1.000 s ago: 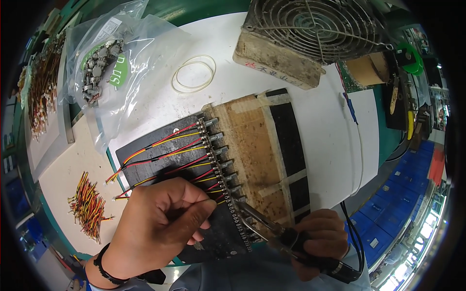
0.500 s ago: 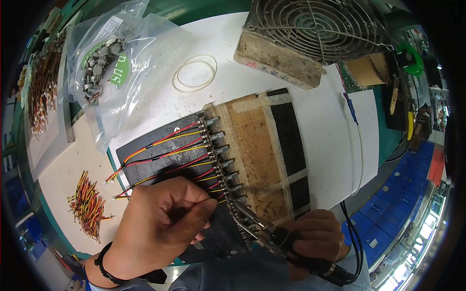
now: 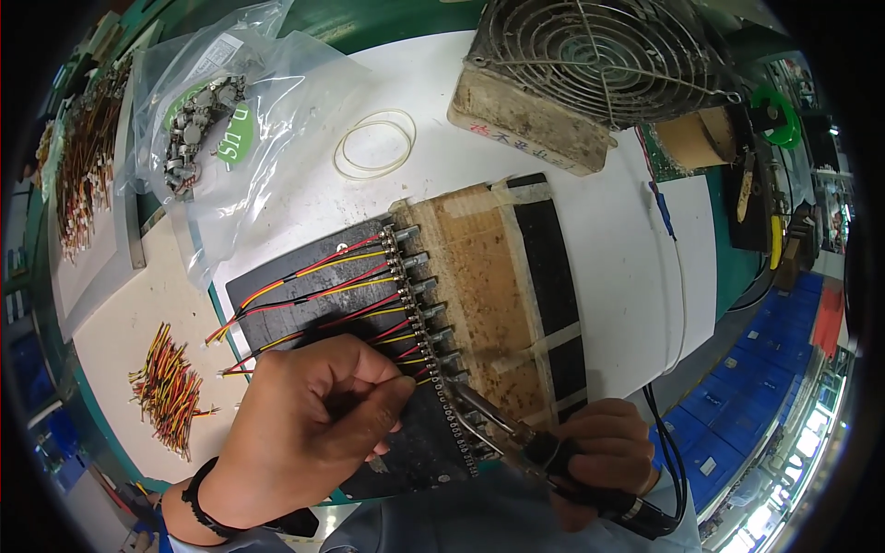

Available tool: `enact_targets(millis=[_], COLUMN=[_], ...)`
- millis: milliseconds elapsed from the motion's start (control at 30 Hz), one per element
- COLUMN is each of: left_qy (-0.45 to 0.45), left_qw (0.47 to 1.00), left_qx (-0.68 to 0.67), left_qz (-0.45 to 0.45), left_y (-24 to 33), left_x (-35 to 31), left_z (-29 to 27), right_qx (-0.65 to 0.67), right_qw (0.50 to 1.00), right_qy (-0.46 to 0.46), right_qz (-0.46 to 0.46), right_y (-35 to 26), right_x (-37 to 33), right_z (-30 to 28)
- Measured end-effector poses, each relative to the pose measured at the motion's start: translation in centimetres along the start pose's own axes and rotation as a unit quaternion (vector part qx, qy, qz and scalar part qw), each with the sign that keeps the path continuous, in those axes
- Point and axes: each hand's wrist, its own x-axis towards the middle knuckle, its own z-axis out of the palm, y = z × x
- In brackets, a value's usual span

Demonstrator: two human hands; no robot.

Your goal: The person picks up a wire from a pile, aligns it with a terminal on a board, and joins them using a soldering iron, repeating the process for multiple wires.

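On black jig: left hand (image 3: 309, 433) pinches red-yellow-black wire (image 3: 406, 355); right hand (image 3: 604, 452) grips soldering iron (image 3: 516, 433).

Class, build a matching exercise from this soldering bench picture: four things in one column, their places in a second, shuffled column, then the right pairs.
Things
1. soldering iron
2. fan
3. rubber band
4. loose wire pile

Places
A. on the white sheet, between the plastic bag and the fan
B. at the left of the bench, beside the black jig
C. held in the right hand, tip at the row of parts
D. at the far edge, top of the picture

Pairs: 1-C, 2-D, 3-A, 4-B
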Motion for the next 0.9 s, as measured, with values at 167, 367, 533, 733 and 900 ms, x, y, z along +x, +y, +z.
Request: enact_targets(millis=[167,367,533,733,900], left_qy=[-0.006,-0.003,0.006,0.015,0.017], left_qw=[1.0,1.0,1.0,0.998,0.998], left_qx=[0.016,0.018,0.023,0.044,0.046], left_qz=[-0.006,0.006,0.013,0.045,0.048], left_y=[0.4,0.3,0.0,-0.4,-0.6], left_x=[-0.1,-0.3,-0.3,-0.3,-0.2], left_z=[-0.1,0.3,0.3,0.5,0.5], right_qx=[-0.016,-0.014,-0.002,-0.004,-0.002], right_qw=[0.999,1.0,1.0,0.999,0.999], right_qy=[0.02,0.007,-0.024,-0.038,-0.031], right_qz=[-0.019,-0.02,-0.017,-0.019,-0.011], right_y=[-0.2,-0.4,-0.4,-0.2,-0.2], right_x=[-0.2,-0.1,0.1,0.3,0.5], right_z=[0.0,-0.1,-0.3,-0.1,0.1])
